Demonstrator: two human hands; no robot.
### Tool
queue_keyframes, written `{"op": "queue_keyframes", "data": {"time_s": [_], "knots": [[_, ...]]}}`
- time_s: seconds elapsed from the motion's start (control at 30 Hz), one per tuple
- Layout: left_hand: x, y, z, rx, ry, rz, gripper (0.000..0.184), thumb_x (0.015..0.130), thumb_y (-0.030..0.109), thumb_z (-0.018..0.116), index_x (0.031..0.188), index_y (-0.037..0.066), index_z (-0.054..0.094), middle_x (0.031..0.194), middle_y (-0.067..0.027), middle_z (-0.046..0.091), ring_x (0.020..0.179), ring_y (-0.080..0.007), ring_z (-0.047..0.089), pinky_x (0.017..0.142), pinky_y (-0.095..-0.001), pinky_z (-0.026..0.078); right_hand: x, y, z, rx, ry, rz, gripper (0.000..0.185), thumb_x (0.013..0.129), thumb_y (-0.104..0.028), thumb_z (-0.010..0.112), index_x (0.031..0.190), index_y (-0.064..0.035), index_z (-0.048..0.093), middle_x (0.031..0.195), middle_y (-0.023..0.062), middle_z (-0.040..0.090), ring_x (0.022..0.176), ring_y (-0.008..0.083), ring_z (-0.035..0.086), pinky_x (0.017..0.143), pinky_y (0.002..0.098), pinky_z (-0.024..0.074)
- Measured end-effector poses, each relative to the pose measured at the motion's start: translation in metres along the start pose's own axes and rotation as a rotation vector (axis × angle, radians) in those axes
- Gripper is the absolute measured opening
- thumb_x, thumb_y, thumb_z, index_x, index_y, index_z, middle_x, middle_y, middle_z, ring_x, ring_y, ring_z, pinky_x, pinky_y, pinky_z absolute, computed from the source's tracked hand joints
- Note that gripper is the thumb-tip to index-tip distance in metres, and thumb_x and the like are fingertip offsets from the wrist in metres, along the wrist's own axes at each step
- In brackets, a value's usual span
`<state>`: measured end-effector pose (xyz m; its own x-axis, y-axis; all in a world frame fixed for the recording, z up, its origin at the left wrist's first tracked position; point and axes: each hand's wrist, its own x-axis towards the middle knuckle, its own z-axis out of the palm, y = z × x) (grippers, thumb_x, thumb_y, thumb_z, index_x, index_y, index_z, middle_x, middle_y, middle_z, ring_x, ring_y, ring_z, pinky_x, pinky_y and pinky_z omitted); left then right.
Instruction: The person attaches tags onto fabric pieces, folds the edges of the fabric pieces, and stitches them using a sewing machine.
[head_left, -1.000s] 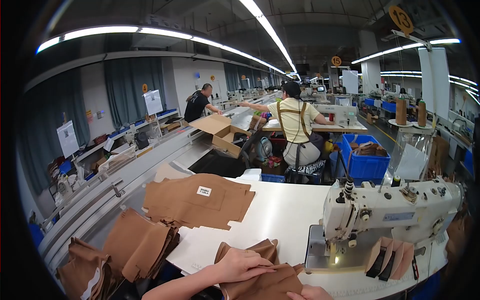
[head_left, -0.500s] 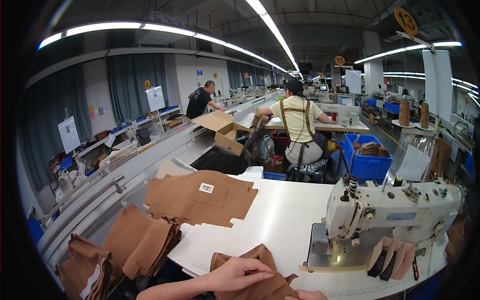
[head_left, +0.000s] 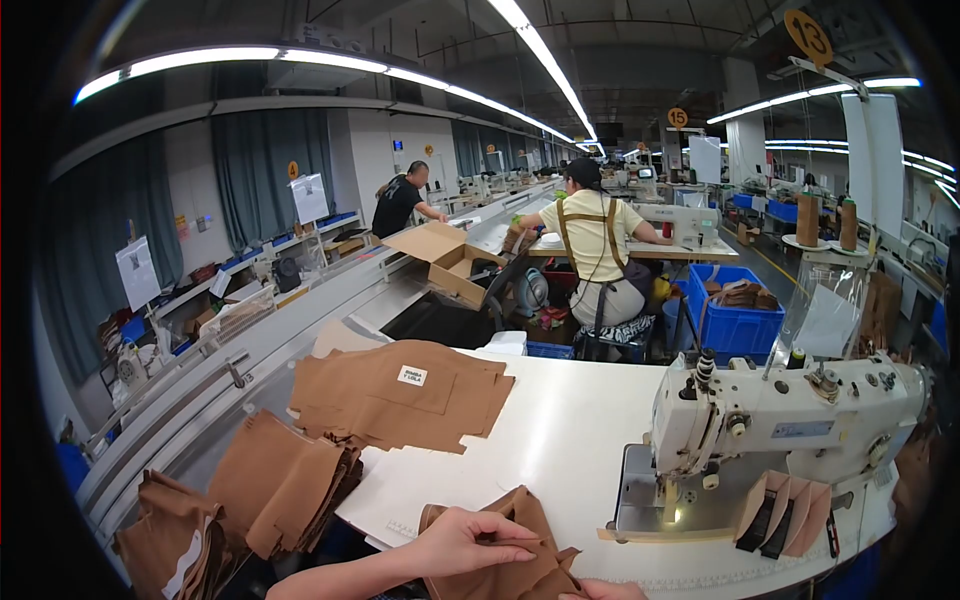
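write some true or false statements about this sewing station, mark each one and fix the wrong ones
1. The left hand and right hand both touch brown fabric. True.
2. That fabric lies under the needle of the sewing machine. False: it is apart from the machine, to its left in the picture.
3. A white label lies on a brown panel. True.
4. The blue crate stands empty. False: brown pieces are in it.
5. Two brown thread cones stand side by side. True.
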<state>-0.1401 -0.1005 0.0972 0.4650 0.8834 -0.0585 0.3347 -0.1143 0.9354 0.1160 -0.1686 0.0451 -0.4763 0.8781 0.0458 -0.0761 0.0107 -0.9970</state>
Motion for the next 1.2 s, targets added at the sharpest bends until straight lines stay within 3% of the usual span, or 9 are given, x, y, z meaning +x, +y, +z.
{"op": "queue_keyframes", "data": {"time_s": [0.27,0.97,1.2], "knots": [[0.001,-0.013,-0.002,0.002,-0.117,-0.016,0.023,0.095,0.015,0.071,0.115,0.005,0.074,0.105,-0.0040,0.076,0.098,-0.0091,0.068,0.089,-0.0233,0.052,0.000,0.009,-0.003,-0.010,-0.014,0.006,0.030,0.103,-0.010,0.058,0.128,0.0058,0.062,0.104,0.0025,0.071,0.093,0.0073,0.062,0.082,0.0241,0.0518],[0.002,-0.024,-0.004,0.008,-0.188,-0.101,0.025,0.094,0.019,0.073,0.116,0.006,0.075,0.105,-0.0022,0.075,0.099,-0.0086,0.066,0.093,-0.0241,0.051,-0.001,0.006,0.000,-0.016,-0.026,-0.007,0.024,0.102,-0.011,0.059,0.117,0.0053,0.067,0.098,0.0012,0.072,0.089,0.0064,0.062,0.079,0.0244,0.0522],[-0.003,-0.024,-0.003,0.006,-0.090,-0.016,0.028,0.095,0.023,0.072,0.116,0.005,0.074,0.103,-0.0028,0.075,0.098,-0.0079,0.066,0.089,-0.0231,0.051,-0.001,0.013,-0.001,-0.073,0.043,0.021,0.025,0.102,-0.012,0.060,0.120,0.0043,0.067,0.096,0.0000,0.071,0.087,0.0058,0.061,0.077,0.0236,0.0514]]}}
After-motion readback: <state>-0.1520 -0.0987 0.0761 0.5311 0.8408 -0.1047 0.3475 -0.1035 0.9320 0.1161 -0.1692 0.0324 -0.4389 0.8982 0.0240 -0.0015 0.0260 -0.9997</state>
